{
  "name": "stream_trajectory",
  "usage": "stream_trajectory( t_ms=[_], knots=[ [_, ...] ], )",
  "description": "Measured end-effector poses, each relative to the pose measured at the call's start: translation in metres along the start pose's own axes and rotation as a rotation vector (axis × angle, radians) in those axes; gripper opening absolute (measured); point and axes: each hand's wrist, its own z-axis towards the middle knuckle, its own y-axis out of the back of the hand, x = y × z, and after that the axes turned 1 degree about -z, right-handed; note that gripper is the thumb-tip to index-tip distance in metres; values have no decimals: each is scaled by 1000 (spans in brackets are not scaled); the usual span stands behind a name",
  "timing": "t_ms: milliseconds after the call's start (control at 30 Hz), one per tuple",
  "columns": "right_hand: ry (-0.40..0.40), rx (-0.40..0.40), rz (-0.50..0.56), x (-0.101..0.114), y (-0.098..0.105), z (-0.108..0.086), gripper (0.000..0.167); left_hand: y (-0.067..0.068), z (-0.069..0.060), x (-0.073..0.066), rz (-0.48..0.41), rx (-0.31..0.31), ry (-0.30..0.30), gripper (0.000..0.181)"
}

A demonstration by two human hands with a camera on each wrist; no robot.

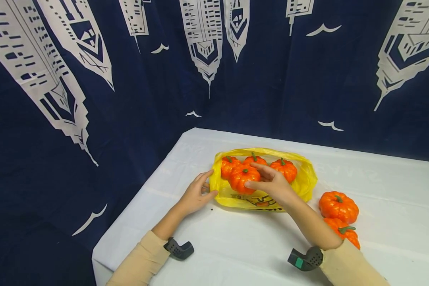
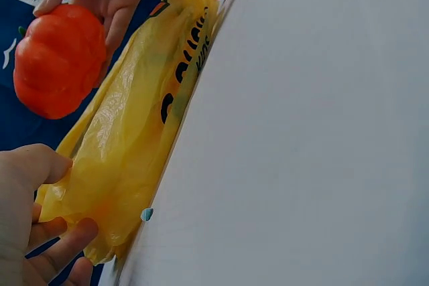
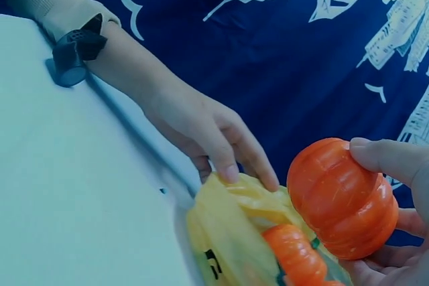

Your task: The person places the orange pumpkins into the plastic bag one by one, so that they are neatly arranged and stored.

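Note:
My right hand grips a small orange toy pumpkin between thumb and fingers, above the mouth of a yellow plastic bag. In the right wrist view the held pumpkin is raised over the bag's opening. At the bag's left end, my left hand touches the rim with thumb and fingers spread. The left wrist view shows that thumb and those fingers against the yellow plastic. Inside the bag lie three more pumpkins, one of them at the right.
Two further pumpkins sit right of the bag, one behind and one nearer, partly hidden by my right forearm. A white cloth covers the table. Behind hangs a dark blue curtain with white building prints.

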Motion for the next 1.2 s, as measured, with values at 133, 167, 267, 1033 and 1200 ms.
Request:
stream_trajectory(
  t_ms=[133, 167, 267, 1033, 1200],
  knots=[
    [-11, -12, 6, -4, -6, 4, 75, 0, 0, 0, -2, 3, -2, 66],
    [-14, -17, 3, -5, -7, 5, 75, 0, 0, 0, -3, 2, -2, 66],
    [-23, -30, 10, -7, -12, 8, 75, 0, 0, 0, -3, -2, -4, 65],
    [-52, -50, -58, -27, -34, 29, 76, 0, 1, -2, 5, 4, 10, 66],
    [-48, -40, -59, -30, -37, 31, 73, 1, 1, -2, 6, 6, 12, 65]
  ],
)
